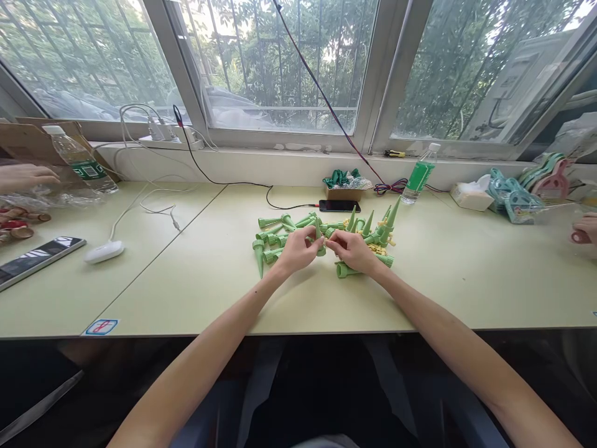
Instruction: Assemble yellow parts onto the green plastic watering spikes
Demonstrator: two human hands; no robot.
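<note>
Several green cone-shaped plastic spikes (280,239) lie in a heap at the middle of the pale green table (209,280), with small yellow parts (379,249) among them. My left hand (298,250) is closed on one green spike (319,239) above the heap. My right hand (354,251) meets it from the right, fingers pinched at the same spike. More spikes stand upright (389,221) behind my right hand, and one lies under my right wrist (344,270).
A black phone (339,205) on a cable, a small box of green bits (345,183) and a green bottle (420,175) stand behind the heap. A white mouse (103,251), another phone (37,258) and a water bottle (81,163) lie left. Other people's hands (25,176) show at both edges.
</note>
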